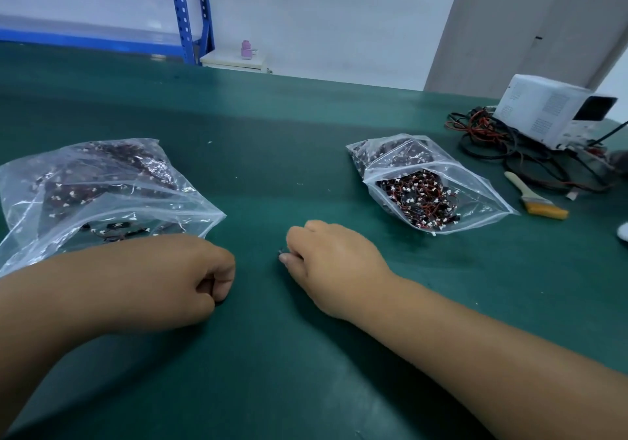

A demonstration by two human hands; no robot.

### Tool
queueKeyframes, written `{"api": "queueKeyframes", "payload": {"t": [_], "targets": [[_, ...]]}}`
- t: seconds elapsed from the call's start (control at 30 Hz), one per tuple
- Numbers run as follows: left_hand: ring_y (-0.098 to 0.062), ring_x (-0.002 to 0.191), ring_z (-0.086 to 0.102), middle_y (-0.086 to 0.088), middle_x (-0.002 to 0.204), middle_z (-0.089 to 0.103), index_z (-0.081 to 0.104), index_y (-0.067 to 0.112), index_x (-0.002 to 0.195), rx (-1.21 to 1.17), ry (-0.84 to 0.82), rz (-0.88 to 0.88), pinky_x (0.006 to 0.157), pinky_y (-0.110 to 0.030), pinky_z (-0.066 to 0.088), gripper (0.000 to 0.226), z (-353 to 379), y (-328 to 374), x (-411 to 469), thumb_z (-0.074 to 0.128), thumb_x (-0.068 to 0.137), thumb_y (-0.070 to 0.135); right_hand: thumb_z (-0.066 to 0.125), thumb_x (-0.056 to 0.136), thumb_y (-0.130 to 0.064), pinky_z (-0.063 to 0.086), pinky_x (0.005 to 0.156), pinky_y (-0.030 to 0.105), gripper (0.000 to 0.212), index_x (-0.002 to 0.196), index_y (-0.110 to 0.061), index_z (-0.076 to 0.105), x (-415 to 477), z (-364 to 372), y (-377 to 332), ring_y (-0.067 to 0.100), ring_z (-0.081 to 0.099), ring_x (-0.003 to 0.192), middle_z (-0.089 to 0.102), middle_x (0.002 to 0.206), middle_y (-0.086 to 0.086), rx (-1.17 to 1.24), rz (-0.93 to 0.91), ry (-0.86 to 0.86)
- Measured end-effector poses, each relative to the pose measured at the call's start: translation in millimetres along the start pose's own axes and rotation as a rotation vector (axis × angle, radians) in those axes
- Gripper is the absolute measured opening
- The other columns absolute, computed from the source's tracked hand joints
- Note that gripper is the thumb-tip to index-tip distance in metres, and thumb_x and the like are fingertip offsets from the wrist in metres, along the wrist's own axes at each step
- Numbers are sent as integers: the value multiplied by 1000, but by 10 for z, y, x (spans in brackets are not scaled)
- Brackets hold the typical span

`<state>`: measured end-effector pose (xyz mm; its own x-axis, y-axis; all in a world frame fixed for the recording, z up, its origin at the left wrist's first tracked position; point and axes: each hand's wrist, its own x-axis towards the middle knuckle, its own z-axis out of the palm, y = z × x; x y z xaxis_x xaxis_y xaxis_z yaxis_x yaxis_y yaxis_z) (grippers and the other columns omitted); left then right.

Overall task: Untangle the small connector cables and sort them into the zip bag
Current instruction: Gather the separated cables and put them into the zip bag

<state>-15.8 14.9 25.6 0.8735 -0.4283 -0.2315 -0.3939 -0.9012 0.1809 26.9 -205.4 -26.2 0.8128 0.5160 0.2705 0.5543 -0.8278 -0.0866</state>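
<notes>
Two clear zip bags lie on the green mat (272, 140), one each side of the hands. Far left, beyond the left fingers, sits the left zip bag (102, 188). It's crumpled, mouth toward us, near edge hidden behind the left forearm. Inside we see dark cables (114, 232) w/ small white plugs, blurred thru the plastic.

The left hand (190, 283) rests on the mat, fingers (222, 269) curled tight into a fist, thumb tucked against the index. Whether anything sits inside we can't tell.

Just right of those knuckles comes a strip of mat, then the right hand (336, 263). It's knuckles up, fingers bent down & together, thumb and index tip clamped on a tiny dark bit of connector cable (280, 253). It's too small for us to make out more.

Beyond & right of the right fingers, well apart, lies the right zip bag (424, 164), mouth gaping toward us. It's packed w/ a tangle of thin red & black cables (421, 198) ending in white plugs.

Further right we see a flat brush (535, 198) w/ pale handle & yellow bristles. Behind it are black & red leads (489, 140) and a white box (550, 110) of equipment.
</notes>
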Motion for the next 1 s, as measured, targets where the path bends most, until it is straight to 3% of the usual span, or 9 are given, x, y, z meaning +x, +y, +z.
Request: {"api": "queueKeyframes", "payload": {"t": [0.23, 0.4, 0.53, 0.63, 0.7, 0.8, 0.9, 1.0], "targets": [[7, 77, 53, 38, 88, 55, 48, 51, 89, -17, 21, 21, 64, -18, 48, 26, 12, -24, 7, 52, 78, 28, 47, 96, -35, 30, 60, 37, 29, 76, -20, 33, -296, -172, 308, 28, 42, 69, 37, 70, -3, -73, 15, -48], [7, 76, 53, 38, 88, 54, 50, 51, 88, -8, 19, 14, 67, -22, 51, 24, 43, -68, 28, 50, 73, 32, 77, 65, -1, 39, 39, 35, 34, 69, -15, 46, -433, -370, 417, 29, 48, 50, 49, 59, 6, -237, -160, 99], [7, 74, 55, 37, 87, 55, 51, 52, 86, -25, 20, 17, 67, -23, 51, 26, 68, -103, 38, 45, 66, 37, 79, 60, 6, 42, 41, 36, 38, 72, -12, 49, -284, -606, 717, 30, 53, 55, 50, 63, 9, -356, -210, 294], [7, 74, 54, 36, 87, 55, 51, 52, 86, -24, 10, 22, 66, -22, 51, 26, 67, -113, 43, 44, 65, 38, 62, 82, 1, 46, 50, 40, 26, 70, -13, 44, -83, -749, 999, 30, 49, 59, 47, 66, 12, -405, -274, 489], [7, 75, 54, 36, 88, 55, 51, 52, 86, -25, 8, 18, 66, -21, 50, 24, 55, -113, 46, 46, 67, 37, 59, 94, -11, 49, 66, 46, 26, 69, -9, 51, 2, -759, 1174, 33, 54, 69, 54, 74, 14, -429, -229, 479], [7, 74, 55, 34, 87, 56, 52, 51, 86, -33, 10, 13, 67, -22, 51, 24, 55, -125, 40, 46, 67, 37, 64, 95, -24, 44, 83, 47, 29, 74, -6, 68, 3, -713, 1264, 35, 58, 85, 63, 88, 11, -240, -37, 581], [7, 76, 54, 36, 89, 55, 51, 50, 87, -28, 12, 14, 66, -22, 51, 24, 59, -112, 27, 47, 69, 36, 61, 94, -23, 39, 86, 44, 26, 74, -8, 67, -23, -752, 1236, 33, 54, 88, 60, 92, 8, -42, 73, 737], [9, 80, 52, 39, 90, 53, 51, 49, 88, -12, 22, 26, 61, -16, 45, 22, 40, -93, 17, 50, 73, 33, 55, 97, -22, 42, 91, 48, 25, 78, -8, 64, -19, -848, 1198, 23, 52, 95, 57, 96, 5, 109, 157, 727]]}}
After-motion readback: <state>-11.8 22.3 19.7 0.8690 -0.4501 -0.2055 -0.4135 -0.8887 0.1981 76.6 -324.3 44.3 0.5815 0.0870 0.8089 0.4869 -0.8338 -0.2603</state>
